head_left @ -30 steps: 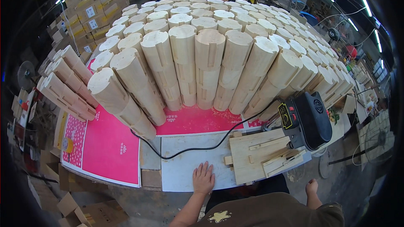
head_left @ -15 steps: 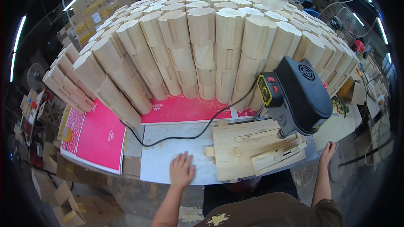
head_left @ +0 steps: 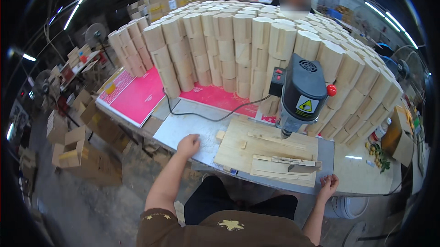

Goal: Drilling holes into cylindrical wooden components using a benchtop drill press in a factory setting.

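Note:
My left hand rests with curled fingers on the pale board covering the bench, nothing visible in it. My right hand is at the bench's front edge, fingers loosely bent and apart, holding nothing I can see. Between the hands lies a flat wooden board with strips fixed on it, forming a jig. Above its far part stands a black bench drill press, its chuck pointing down at the board. A red knob shows on its side.
Tall stacks of notched, rounded wooden blocks wall off the bench's far side. A black cable crosses from the drill press. Pink printed sheets lie at left, open cartons below. A white bucket stands under the right side; a person is behind.
The view has swung, showing more of the bench's right side. My left hand, flat with fingers spread before, now has them curled. My right hand has come to the bench edge.

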`<state>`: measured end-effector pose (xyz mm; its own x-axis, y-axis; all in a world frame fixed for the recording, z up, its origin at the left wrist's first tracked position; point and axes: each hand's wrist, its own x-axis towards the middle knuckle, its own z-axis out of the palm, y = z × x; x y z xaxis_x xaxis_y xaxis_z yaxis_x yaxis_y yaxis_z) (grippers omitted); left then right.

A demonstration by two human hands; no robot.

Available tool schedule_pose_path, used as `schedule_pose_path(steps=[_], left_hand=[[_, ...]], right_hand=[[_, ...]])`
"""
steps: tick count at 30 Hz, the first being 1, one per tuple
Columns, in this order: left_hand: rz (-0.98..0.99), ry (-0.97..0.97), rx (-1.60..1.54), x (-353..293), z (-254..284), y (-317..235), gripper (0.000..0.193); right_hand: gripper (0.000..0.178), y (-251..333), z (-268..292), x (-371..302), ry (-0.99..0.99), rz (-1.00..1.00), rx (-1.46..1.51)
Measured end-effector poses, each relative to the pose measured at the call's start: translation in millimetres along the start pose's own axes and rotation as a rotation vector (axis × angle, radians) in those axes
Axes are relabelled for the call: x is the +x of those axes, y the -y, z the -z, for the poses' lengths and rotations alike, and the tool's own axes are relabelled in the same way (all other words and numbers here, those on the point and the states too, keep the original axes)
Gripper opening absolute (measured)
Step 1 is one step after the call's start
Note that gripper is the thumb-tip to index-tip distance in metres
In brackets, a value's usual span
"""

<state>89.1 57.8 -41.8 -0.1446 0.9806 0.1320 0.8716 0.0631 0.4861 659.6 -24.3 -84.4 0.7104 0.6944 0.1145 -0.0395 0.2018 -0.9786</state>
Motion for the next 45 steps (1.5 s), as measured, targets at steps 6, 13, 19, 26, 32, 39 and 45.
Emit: schedule_pose_path(steps=[6,13,19,26,32,39,45], left_hand=[[-0.041,-0.466,-0.395,91,109,29,0.046],[0.047,-0.799,-0.555,235,270,18,0.095],[0.19,-0.912,-0.31,285,281,22,0.11],[0.151,-0.824,-0.58,311,251,40,0.113],[0.056,-0.973,-0.33,313,175,105,0.098],[0.015,-0.683,-0.665,278,89,141,0.089],[0.061,-0.738,-0.498,262,64,146,0.087]], right_hand=[[0.02,22,-17,-2,0.009,0.022,0.037],[0.023,74,-21,-5,-0.018,0.185,-0.077],[0.022,98,1,-26,-0.1,0.202,-0.216],[0.021,100,27,-42,-0.133,0.19,-0.367],[0.017,78,37,-42,-0.073,0.105,-0.473],[0.014,67,33,-35,-0.067,0.053,-0.546],[0.013,75,11,-39,-0.048,0.058,-0.592]])
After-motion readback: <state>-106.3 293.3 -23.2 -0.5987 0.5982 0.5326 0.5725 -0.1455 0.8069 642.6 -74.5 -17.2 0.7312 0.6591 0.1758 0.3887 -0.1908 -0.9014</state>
